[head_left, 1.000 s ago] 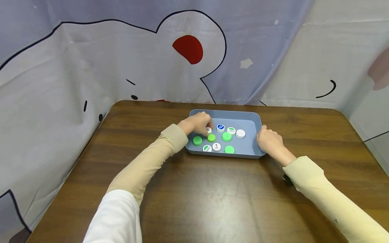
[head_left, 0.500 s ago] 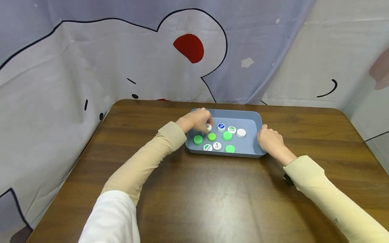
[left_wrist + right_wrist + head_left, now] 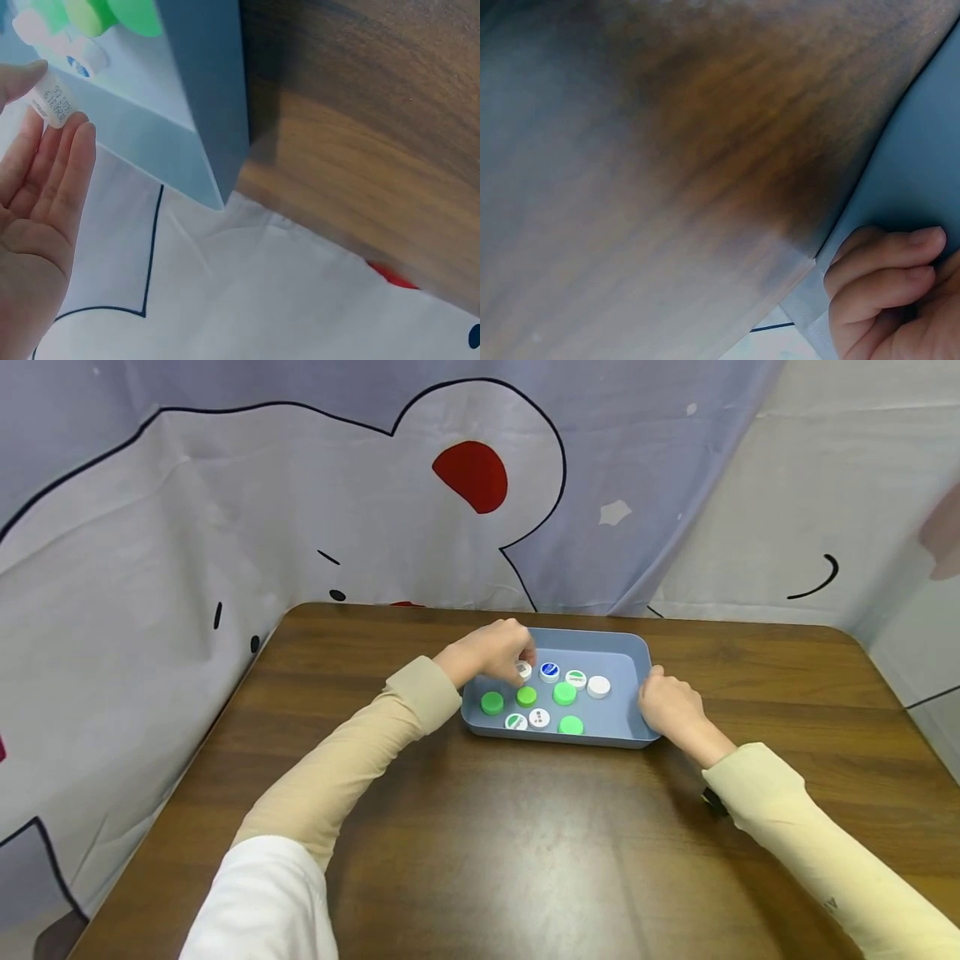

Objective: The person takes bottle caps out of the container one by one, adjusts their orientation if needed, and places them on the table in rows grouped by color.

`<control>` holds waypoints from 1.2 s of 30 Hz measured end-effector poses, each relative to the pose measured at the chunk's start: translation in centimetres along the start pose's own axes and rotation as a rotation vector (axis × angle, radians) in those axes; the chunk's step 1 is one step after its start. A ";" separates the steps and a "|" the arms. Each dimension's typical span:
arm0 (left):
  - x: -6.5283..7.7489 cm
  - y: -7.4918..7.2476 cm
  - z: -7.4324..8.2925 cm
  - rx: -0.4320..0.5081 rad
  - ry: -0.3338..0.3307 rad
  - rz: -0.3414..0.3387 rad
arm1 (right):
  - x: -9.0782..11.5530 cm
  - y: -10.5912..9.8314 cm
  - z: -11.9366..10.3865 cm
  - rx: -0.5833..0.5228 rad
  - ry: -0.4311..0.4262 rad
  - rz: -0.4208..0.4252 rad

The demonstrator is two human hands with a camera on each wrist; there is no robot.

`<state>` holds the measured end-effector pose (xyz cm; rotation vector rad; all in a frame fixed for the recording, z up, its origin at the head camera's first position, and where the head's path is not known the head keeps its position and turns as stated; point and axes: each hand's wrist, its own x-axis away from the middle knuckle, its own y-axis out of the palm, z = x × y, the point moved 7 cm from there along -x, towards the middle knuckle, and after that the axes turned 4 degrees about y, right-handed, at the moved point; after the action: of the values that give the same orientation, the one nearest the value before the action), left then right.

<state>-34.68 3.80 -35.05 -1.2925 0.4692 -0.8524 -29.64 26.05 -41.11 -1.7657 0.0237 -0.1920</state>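
Observation:
A blue-grey tray (image 3: 555, 739) holds several round bottle caps, some green and some white. Near its left end, my left hand (image 3: 491, 652) pinches a white bottle cap (image 3: 54, 99) with small print on its side, between thumb and fingertips. Below that hand sit a yellow-green cap (image 3: 527, 697) and a green cap (image 3: 492, 703); a white cap with a blue top (image 3: 550, 672) is just to the right. My right hand (image 3: 671, 706) grips the tray's right end, its fingers curled in the right wrist view and the thumb hidden there.
The tray stands toward the back of a brown wooden table (image 3: 480, 843). Behind and beside the table hangs a printed curtain (image 3: 345, 510). A small dark object (image 3: 714, 802) shows beneath the right sleeve.
My left hand has risen slightly and shifted a little right with the white bottle cap. The right hand keeps its place on the tray. The head view has shifted slightly.

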 end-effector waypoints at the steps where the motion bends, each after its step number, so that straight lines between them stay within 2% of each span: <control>1: 0.1 -0.1 0.2 0.000 0.002 -0.001 | 0.0 0.0 0.0 0.001 0.001 -0.001; 11: 1.1 -0.6 1.3 -0.070 0.014 0.005 | 0.0 0.0 0.3 -0.003 -0.001 0.010; 17: 2.2 -0.6 2.3 -0.072 0.057 0.018 | 0.1 0.0 0.2 -0.005 -0.003 0.004; 23: 3.1 -0.7 3.3 -0.076 0.072 0.019 | -0.1 -0.3 0.2 -0.002 0.000 0.007; 36: 5.4 0.1 6.2 -0.169 0.155 0.062 | 0.0 -0.1 0.3 -0.003 0.011 -0.006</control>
<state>-26.80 3.59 -32.79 -1.3643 0.7138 -0.8794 -29.64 26.33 -41.09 -1.7676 0.0273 -0.2061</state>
